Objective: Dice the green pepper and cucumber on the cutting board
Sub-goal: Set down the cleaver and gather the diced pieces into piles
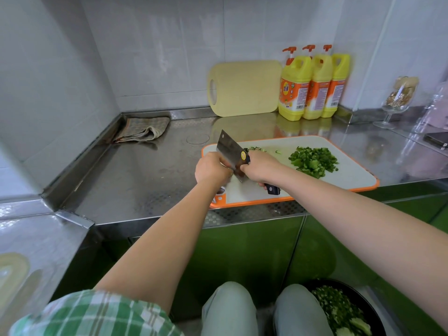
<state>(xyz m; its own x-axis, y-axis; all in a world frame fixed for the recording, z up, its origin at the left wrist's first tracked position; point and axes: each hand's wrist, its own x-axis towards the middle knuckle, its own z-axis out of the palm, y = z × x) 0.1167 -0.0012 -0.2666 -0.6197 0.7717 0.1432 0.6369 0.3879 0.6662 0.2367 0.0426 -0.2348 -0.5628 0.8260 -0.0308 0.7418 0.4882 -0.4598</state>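
Dicing of the cucumber seems underway: right hand grips the cleaver above the cutting board, cucumber bits just behind, diced pepper piled rightward. Left hand touches the cleaver, grip unclear. Next: clear fingers, chop.

A yellow board is leaning against the wall at the back of the steel tabletop, just beside three yellow bottles standing in a tight row. A crumpled cloth is lying in the far left corner, while a stemmed glass and a phone are sitting at the right. A dark bowl of chopped greens is resting low, beside the knees.
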